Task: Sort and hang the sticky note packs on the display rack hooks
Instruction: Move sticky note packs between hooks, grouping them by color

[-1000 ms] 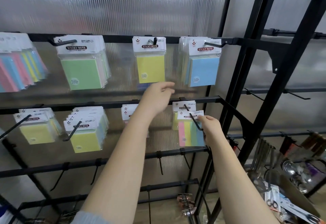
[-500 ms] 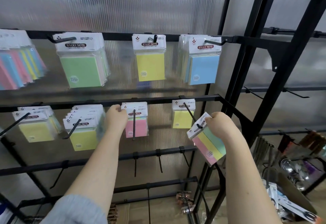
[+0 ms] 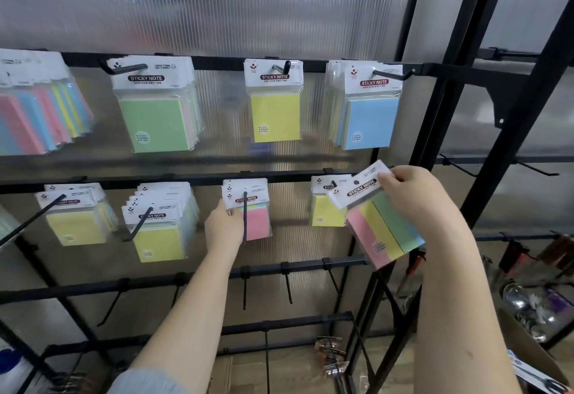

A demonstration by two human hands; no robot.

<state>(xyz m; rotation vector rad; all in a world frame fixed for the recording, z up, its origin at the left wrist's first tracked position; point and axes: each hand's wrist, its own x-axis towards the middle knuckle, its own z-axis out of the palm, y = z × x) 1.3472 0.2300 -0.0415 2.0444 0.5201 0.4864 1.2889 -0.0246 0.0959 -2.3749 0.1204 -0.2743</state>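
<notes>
The right hand (image 3: 416, 195) pinches the white header card of a striped pink, yellow, green and blue sticky note pack (image 3: 382, 226). The pack hangs tilted below and left of that hand, clear of any hook, in front of a yellow sticky note pack (image 3: 326, 216) hung on the black metal display rack (image 3: 186, 177). The left hand (image 3: 223, 229) grips the left edge of a pink sticky note pack (image 3: 254, 222) on the middle-row hook (image 3: 245, 219).

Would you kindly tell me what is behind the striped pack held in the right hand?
Behind the striped pack in the right hand hangs a yellow pack on its hook; its right edge is covered, so whatever lies further behind cannot be seen.
</notes>
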